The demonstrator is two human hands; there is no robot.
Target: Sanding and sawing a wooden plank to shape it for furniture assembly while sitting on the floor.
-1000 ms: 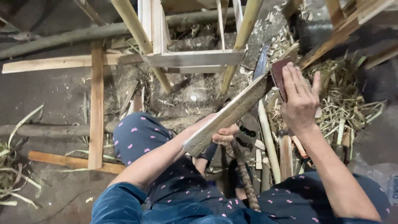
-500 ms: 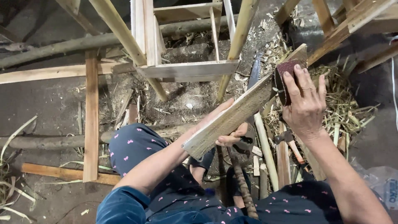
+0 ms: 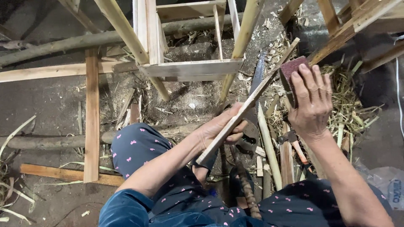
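We note the wooden frame (image 3: 191, 67) cut off at top. The left hand (image 3: 221, 128) is closed around a wooden slat (image 3: 246, 105), tilted; its lower end is hidden. The right hand (image 3: 311, 105) presses reddish sandpaper (image 3: 290, 69) on it, mostly covered.

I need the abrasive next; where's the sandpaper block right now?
In the head view, upper right: the sandpaper block is under the right hand, against the far end of the wooden slat held by the left hand.

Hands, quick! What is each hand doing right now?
Left hand: closed around a flat wooden slat.
Right hand: fingers spread flat, pressing a reddish sanding block against the slat's far end.
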